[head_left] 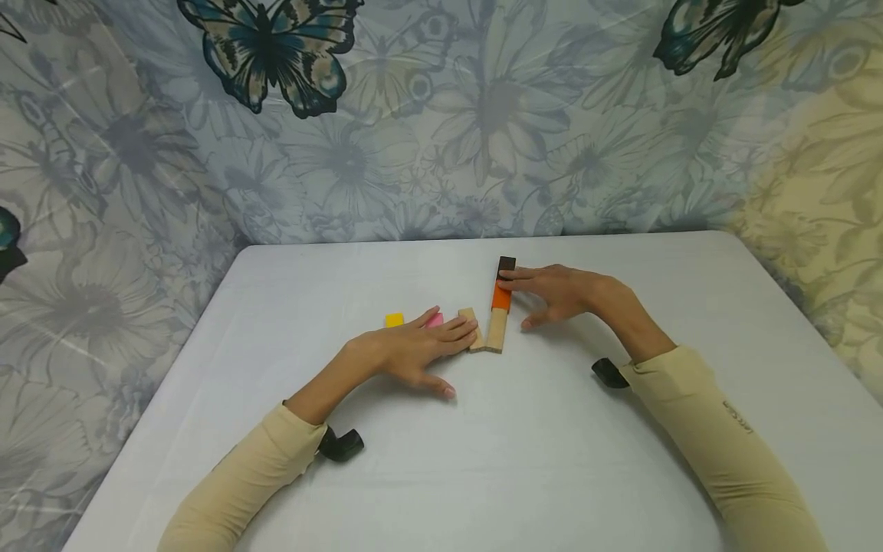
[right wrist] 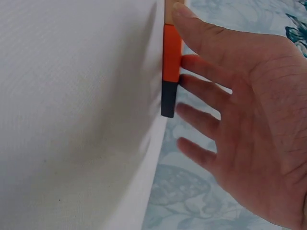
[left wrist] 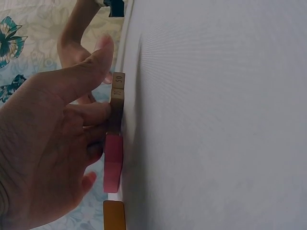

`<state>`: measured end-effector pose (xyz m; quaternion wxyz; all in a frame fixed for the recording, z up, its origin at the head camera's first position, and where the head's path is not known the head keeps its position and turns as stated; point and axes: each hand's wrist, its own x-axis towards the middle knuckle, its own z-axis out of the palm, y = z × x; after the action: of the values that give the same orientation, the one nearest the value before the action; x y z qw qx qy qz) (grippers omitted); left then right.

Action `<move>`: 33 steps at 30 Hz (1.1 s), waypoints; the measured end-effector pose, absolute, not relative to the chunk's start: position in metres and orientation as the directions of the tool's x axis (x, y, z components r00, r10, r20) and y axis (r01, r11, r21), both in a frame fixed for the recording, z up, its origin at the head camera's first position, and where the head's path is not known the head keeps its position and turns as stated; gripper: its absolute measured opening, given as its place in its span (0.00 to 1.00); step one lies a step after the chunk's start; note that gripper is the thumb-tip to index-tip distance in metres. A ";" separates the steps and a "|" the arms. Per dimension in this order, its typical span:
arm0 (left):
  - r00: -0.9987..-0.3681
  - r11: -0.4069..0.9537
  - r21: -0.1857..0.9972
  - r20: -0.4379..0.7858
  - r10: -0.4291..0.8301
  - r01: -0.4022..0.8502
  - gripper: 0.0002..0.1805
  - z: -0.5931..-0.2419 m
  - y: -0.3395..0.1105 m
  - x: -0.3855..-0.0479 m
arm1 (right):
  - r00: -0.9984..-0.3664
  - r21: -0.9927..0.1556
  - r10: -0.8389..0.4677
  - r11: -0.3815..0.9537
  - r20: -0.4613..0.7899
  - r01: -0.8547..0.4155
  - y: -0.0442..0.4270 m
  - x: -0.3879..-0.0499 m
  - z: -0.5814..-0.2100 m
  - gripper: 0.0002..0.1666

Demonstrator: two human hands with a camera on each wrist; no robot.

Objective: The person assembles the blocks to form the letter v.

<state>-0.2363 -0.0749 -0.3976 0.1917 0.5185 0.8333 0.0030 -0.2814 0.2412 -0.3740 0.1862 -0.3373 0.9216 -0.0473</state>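
The number "50" can be read on the end of one wooden block (left wrist: 118, 80), its digits turned sideways in the left wrist view. On the neighbouring wooden block (left wrist: 117, 96) stands a fainter two-digit number that seems to end in 5, its first digit unclear. Small dark lettering (head_left: 738, 416) on the right beige sleeve (head_left: 724, 452) appears to begin "Let's"; the rest is too small to read.
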 end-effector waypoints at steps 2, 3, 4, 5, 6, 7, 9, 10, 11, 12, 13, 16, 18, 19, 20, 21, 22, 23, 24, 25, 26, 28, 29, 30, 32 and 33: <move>-0.389 0.463 0.203 -0.318 0.865 0.863 0.55 -0.397 -0.076 -0.236 | -0.710 -0.185 -0.640 0.767 -0.293 -0.614 0.241 -0.282 -0.375 0.51; -0.389 0.463 0.201 -0.320 0.864 0.863 0.56 -0.397 -0.076 -0.236 | -0.715 -0.170 -0.639 0.767 -0.285 -0.618 0.240 -0.282 -0.376 0.51; -0.389 0.463 0.201 -0.321 0.864 0.863 0.56 -0.397 -0.076 -0.236 | -0.720 -0.160 -0.635 0.770 -0.280 -0.617 0.240 -0.282 -0.376 0.51; -0.390 0.463 0.199 -0.320 0.864 0.864 0.56 -0.397 -0.076 -0.236 | -0.724 -0.154 -0.631 0.774 -0.279 -0.615 0.240 -0.282 -0.376 0.51; -0.390 0.462 0.195 -0.317 0.865 0.865 0.56 -0.397 -0.077 -0.236 | -0.726 -0.148 -0.628 0.775 -0.278 -0.614 0.240 -0.282 -0.376 0.51; -0.388 0.458 0.193 -0.313 0.867 0.867 0.56 -0.397 -0.077 -0.236 | -0.727 -0.144 -0.627 0.776 -0.279 -0.614 0.240 -0.282 -0.376 0.51; -0.385 0.452 0.184 -0.310 0.869 0.873 0.56 -0.396 -0.076 -0.236 | -0.727 -0.145 -0.625 0.777 -0.284 -0.612 0.240 -0.282 -0.376 0.52; -0.383 0.448 0.181 -0.306 0.872 0.875 0.56 -0.395 -0.076 -0.236 | -0.723 -0.146 -0.629 0.774 -0.285 -0.616 0.240 -0.282 -0.375 0.52; -0.380 0.443 0.175 -0.302 0.874 0.879 0.55 -0.395 -0.075 -0.236 | -0.718 -0.148 -0.634 0.770 -0.286 -0.621 0.240 -0.282 -0.375 0.52; -0.378 0.438 0.169 -0.299 0.876 0.883 0.55 -0.394 -0.075 -0.235 | -0.714 -0.149 -0.638 0.766 -0.288 -0.625 0.240 -0.283 -0.375 0.52; -0.376 0.435 0.165 -0.297 0.878 0.885 0.55 -0.393 -0.075 -0.235 | -0.708 -0.151 -0.646 0.760 -0.284 -0.632 0.241 -0.282 -0.375 0.52; -0.377 0.433 0.149 -0.296 0.877 0.889 0.55 -0.391 -0.074 -0.234 | -0.697 -0.175 -0.662 0.748 -0.277 -0.640 0.241 -0.283 -0.374 0.50; -0.381 0.435 0.139 -0.298 0.875 0.890 0.55 -0.391 -0.075 -0.233 | -0.694 -0.188 -0.668 0.743 -0.267 -0.642 0.241 -0.284 -0.376 0.50; -0.383 0.437 0.136 -0.301 0.873 0.889 0.55 -0.391 -0.075 -0.233 | -0.693 -0.197 -0.672 0.740 -0.262 -0.643 0.241 -0.284 -0.376 0.49; -0.385 0.439 0.133 -0.303 0.872 0.889 0.55 -0.391 -0.075 -0.233 | -0.695 -0.203 -0.670 0.742 -0.262 -0.639 0.241 -0.284 -0.376 0.49; -0.386 0.441 0.132 -0.305 0.870 0.888 0.55 -0.391 -0.075 -0.233 | -0.696 -0.202 -0.669 0.743 -0.260 -0.638 0.240 -0.285 -0.377 0.49; -0.387 0.441 0.131 -0.306 0.870 0.888 0.55 -0.391 -0.076 -0.232 | -0.698 -0.202 -0.667 0.744 -0.260 -0.636 0.240 -0.285 -0.378 0.49; -0.388 0.441 0.130 -0.305 0.870 0.888 0.55 -0.392 -0.076 -0.232 | -0.700 -0.202 -0.664 0.747 -0.261 -0.633 0.239 -0.285 -0.378 0.49; -0.390 0.443 0.131 -0.304 0.869 0.887 0.55 -0.392 -0.076 -0.232 | -0.703 -0.201 -0.661 0.750 -0.264 -0.630 0.239 -0.285 -0.378 0.50; -0.392 0.445 0.132 -0.301 0.869 0.886 0.55 -0.392 -0.076 -0.232 | -0.706 -0.200 -0.655 0.755 -0.269 -0.624 0.239 -0.284 -0.378 0.50; -0.395 0.447 0.129 -0.299 0.869 0.885 0.55 -0.392 -0.075 -0.232 | -0.709 -0.198 -0.650 0.759 -0.274 -0.620 0.239 -0.284 -0.379 0.50; -0.400 0.448 0.120 -0.291 0.869 0.886 0.54 -0.392 -0.075 -0.232 | -0.712 -0.199 -0.644 0.764 -0.279 -0.613 0.239 -0.284 -0.378 0.50; -0.402 0.447 0.113 -0.286 0.870 0.887 0.53 -0.391 -0.074 -0.233 | -0.713 -0.200 -0.643 0.765 -0.281 -0.612 0.238 -0.284 -0.378 0.50; -0.404 0.445 0.107 -0.277 0.872 0.889 0.52 -0.390 -0.074 -0.234 | -0.714 -0.201 -0.641 0.767 -0.282 -0.609 0.238 -0.284 -0.377 0.50; -0.411 0.446 0.100 -0.254 0.876 0.890 0.50 -0.387 -0.075 -0.237 | -0.717 -0.200 -0.637 0.770 -0.282 -0.606 0.238 -0.284 -0.377 0.50; -0.417 0.448 0.098 -0.234 0.878 0.888 0.49 -0.384 -0.076 -0.239 | -0.718 -0.202 -0.636 0.771 -0.282 -0.603 0.238 -0.284 -0.377 0.50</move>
<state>-0.2390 -0.0763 -0.3845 0.1264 0.5248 0.8415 -0.0205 -0.2844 0.2384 -0.3768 0.1697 -0.3346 0.9257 -0.0480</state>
